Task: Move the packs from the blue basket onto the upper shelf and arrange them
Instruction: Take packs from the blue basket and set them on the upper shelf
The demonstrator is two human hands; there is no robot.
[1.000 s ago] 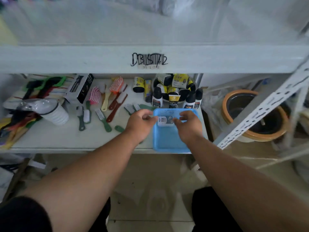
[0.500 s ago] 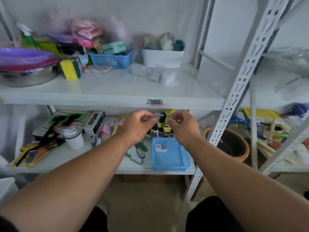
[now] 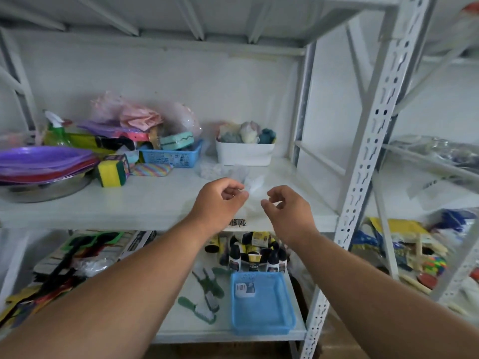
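A small clear pack (image 3: 253, 188) sits low over the white upper shelf (image 3: 145, 203), and my left hand (image 3: 220, 203) pinches its left edge. Just to the right of that pack, my right hand (image 3: 286, 207) hovers with curled fingers that are slightly apart and hold nothing. Other clear packs (image 3: 211, 171) lie on the shelf behind it, in front of a white tub (image 3: 245, 152). On the lower shelf below stands the blue basket (image 3: 267, 314), with one white-labelled pack (image 3: 245, 290) in its far left corner.
The left half of the upper shelf carries purple plates (image 3: 44, 161), sponges (image 3: 112, 172) and a small blue basket (image 3: 171, 156). Bottles (image 3: 255, 255) and brushes (image 3: 207, 294) lie on the lower shelf. A perforated white upright (image 3: 363, 161) stands at the right.
Both hands rose from the blue basket to the upper shelf, carrying a pack. My right hand has come off the pack. The view tilted upward.
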